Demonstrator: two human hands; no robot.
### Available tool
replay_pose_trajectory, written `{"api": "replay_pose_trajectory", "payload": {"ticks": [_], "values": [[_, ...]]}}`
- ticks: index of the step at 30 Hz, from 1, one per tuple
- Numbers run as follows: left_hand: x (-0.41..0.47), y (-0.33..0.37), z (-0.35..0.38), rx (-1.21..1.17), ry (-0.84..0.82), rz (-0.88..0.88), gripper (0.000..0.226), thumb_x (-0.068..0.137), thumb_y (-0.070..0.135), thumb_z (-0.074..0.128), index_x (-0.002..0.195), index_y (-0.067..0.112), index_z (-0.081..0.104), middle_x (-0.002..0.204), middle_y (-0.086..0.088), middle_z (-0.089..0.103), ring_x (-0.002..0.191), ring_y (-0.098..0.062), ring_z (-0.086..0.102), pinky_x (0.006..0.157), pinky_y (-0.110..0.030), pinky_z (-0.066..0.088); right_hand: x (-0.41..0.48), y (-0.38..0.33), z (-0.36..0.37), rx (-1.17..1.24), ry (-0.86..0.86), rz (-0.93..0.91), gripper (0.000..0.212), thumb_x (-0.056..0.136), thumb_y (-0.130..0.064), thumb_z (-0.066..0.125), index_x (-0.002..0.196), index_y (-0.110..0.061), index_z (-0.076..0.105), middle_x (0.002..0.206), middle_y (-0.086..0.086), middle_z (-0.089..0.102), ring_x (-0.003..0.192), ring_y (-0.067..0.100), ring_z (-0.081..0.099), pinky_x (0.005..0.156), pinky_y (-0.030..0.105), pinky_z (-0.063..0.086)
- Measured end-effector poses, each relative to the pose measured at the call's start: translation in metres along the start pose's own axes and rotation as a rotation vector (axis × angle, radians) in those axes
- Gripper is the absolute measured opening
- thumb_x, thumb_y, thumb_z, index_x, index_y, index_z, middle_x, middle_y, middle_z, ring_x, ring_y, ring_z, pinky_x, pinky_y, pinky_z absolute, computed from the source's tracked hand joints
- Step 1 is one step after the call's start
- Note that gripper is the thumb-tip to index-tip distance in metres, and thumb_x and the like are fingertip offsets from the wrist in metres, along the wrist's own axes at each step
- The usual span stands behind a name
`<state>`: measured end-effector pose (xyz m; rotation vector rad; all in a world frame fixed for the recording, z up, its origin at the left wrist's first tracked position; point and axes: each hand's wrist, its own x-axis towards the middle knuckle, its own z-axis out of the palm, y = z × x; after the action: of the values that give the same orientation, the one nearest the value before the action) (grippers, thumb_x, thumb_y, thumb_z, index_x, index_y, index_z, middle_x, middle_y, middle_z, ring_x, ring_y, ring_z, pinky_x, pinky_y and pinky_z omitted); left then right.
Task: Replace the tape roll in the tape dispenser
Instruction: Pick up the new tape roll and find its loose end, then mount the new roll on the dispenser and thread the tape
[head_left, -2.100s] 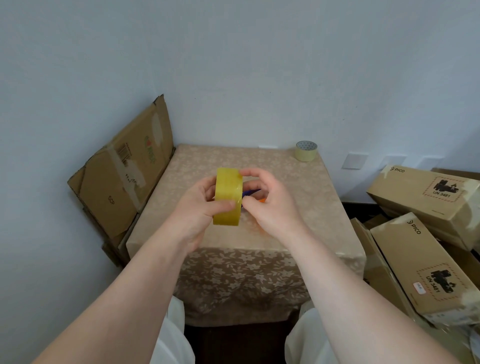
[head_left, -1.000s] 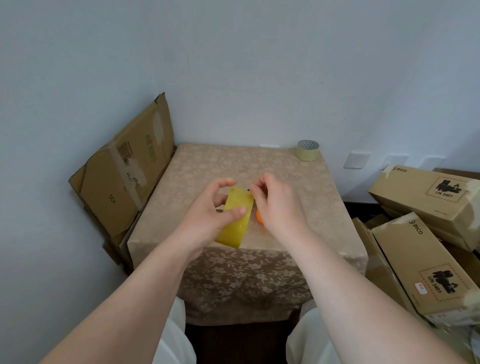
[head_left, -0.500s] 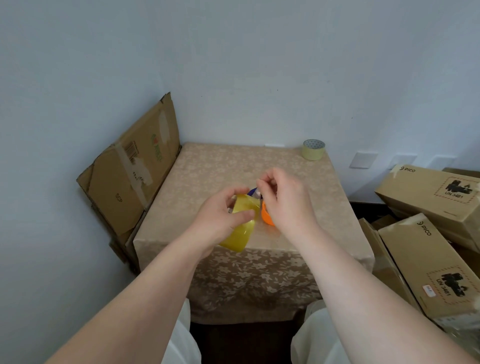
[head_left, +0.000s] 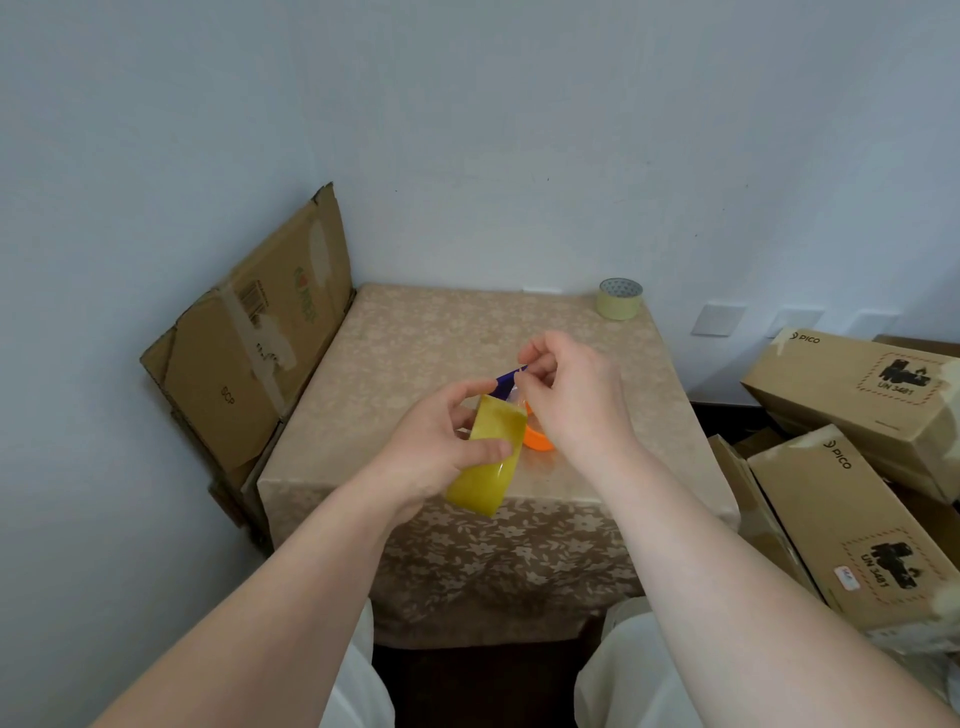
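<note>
My left hand (head_left: 434, 449) grips a wide yellow tape roll (head_left: 488, 457), tilted, above the near edge of the table (head_left: 405, 353). Behind the roll sits the tape dispenser, with an orange body (head_left: 537, 439) and a dark blue piece (head_left: 506, 379) sticking up at the top. My right hand (head_left: 574, 397) is just right of the roll, its fingertips pinched at the blue piece. Most of the dispenser is hidden behind both hands. A second, paler tape roll (head_left: 619, 298) stands at the table's far right corner.
The small table has a beige floral cloth and stands in a wall corner. Flattened cardboard (head_left: 249, 343) leans against the wall on the left. Several brown cartons (head_left: 852, 405) are stacked on the right. Wall sockets (head_left: 717, 319) sit low behind them.
Both hands moved lower toward the table with the yellow roll, which tilted. The orange dispenser came into view, and my right fingers shifted up to pinch its blue piece.
</note>
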<state>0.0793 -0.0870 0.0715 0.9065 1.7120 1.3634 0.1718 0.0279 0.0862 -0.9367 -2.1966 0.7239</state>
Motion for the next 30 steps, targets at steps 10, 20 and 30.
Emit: {"api": "replay_pose_trajectory", "payload": {"ticks": [10,20,30], "values": [[0.006,-0.007,0.003,0.197,0.138,-0.008,0.021,0.079,0.006,0.055,0.075,0.027,0.058,0.075,0.001,0.061,0.069,-0.013,0.056,0.044,-0.010,0.040,-0.020,-0.040,0.009,-0.093,-0.137,-0.476,0.028,0.080,-0.002,0.051,0.100,-0.022,0.058,0.077,0.004,0.064,0.072,0.026,0.059,0.062,0.036,0.047],[0.008,-0.017,0.004,0.034,0.132,-0.153,0.016,0.080,0.016,0.069,0.094,0.022,0.066,0.086,-0.005,0.064,0.075,-0.017,0.059,0.065,-0.027,0.047,0.003,-0.009,0.013,-0.029,-0.048,-0.213,0.021,0.084,-0.012,0.056,0.100,-0.020,0.067,0.086,0.000,0.072,0.082,0.023,0.067,0.076,0.041,0.054],[0.018,-0.020,-0.001,-0.126,0.144,-0.313,0.005,0.081,0.013,0.066,0.080,0.018,0.065,0.087,-0.003,0.065,0.078,-0.021,0.059,0.069,-0.032,0.046,0.018,0.032,0.020,-0.087,-0.077,0.122,0.030,0.087,-0.010,0.049,0.110,-0.017,0.067,0.112,0.004,0.070,0.105,0.023,0.062,0.085,0.027,0.044]]}}
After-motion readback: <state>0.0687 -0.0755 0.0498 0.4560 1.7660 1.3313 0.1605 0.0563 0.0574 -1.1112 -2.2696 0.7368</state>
